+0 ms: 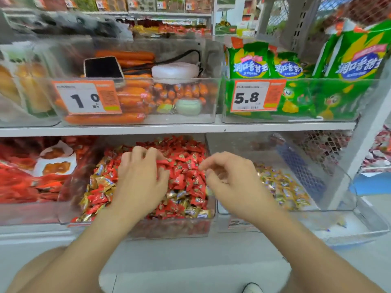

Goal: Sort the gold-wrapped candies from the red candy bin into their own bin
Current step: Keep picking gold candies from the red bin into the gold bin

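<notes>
Currently: picking. Left hand [139, 176], fingers curled among candies mid red bin [169, 229]; right hand [230, 182] curled at its right edge; neither grip can be told. Gold candies [101, 182] lie front-left. Next: pinch one, carry to gold bin [336, 197].

I see my left forearm [88, 235] and right forearm [281, 235] bare, and one white shoe toe [252, 288] at the near edge.

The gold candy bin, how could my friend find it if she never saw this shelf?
Find the green snack bags with the 5.8 price tag. Right under them, on the lower shelf, sits a clear bin. Its neighbour is heaped with red candies; this one holds only a thin layer of gold ones.
</notes>
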`<action>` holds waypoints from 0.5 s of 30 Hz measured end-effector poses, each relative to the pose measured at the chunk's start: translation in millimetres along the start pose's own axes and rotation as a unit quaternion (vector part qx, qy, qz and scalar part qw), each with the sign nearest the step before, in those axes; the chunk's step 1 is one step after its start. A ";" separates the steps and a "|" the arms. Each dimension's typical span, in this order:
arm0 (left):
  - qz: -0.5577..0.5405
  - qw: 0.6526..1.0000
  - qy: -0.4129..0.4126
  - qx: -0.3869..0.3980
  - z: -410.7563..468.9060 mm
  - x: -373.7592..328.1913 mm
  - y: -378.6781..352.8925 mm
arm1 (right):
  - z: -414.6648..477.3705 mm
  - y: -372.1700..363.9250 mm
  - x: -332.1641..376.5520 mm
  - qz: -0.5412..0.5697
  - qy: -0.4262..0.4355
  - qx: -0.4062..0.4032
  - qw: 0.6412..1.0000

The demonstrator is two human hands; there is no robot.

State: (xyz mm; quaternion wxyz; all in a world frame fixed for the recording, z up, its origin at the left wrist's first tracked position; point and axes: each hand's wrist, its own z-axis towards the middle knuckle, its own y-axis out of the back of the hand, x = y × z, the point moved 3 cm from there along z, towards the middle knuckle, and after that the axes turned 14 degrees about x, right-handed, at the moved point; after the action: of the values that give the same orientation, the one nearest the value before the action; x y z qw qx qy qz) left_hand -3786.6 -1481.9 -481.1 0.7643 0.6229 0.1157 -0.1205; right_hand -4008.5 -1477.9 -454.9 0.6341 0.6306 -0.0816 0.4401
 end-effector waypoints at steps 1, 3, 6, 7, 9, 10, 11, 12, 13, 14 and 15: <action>0.028 0.997 0.071 0.016 -0.7 18.6 5.3 | 9.6 -17.4 10.0 -0.042 0.030 0.018 0.998; 0.059 0.983 0.166 0.043 -2.2 49.9 14.4 | 31.7 -50.2 22.7 -0.122 0.061 0.065 0.988; 0.000 0.967 0.232 0.103 -1.0 81.1 18.0 | 64.3 -86.1 38.4 -0.205 0.061 0.105 0.971; -0.033 0.960 0.243 0.133 1.2 88.7 15.1 | 74.7 -95.5 43.8 -0.227 0.069 0.108 0.965; -0.072 0.948 0.241 0.196 8.7 97.4 10.7 | 96.7 -109.8 51.7 -0.276 0.074 0.097 0.953; -0.085 0.945 0.233 0.215 15.8 102.2 7.8 | 108.3 -114.0 51.9 -0.295 0.060 0.089 0.950; -0.099 0.943 0.226 0.224 22.1 104.9 7.8 | 119.3 -116.5 48.6 -0.306 0.035 0.083 0.948; -0.119 0.942 0.218 0.224 29.6 109.2 6.9 | 128.7 -117.4 43.1 -0.310 0.006 0.085 0.947; -0.140 0.944 0.208 0.215 36.2 111.7 7.5 | 136.3 -117.7 35.6 -0.312 -0.022 0.098 0.945; -0.161 0.945 0.200 0.204 42.4 113.0 7.5 | 141.9 -118.2 27.7 -0.315 -0.042 0.120 0.941; -0.173 0.945 0.194 0.197 46.8 114.1 6.1 | 145.1 -119.3 20.7 -0.322 -0.049 0.143 0.935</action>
State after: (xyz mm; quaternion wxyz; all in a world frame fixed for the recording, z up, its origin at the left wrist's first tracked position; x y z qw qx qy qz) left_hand -3675.6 -1531.2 -503.5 0.5565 0.7425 0.3419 -0.1484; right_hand -3851.8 -1573.2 -500.3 0.6400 0.7280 0.1583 0.1880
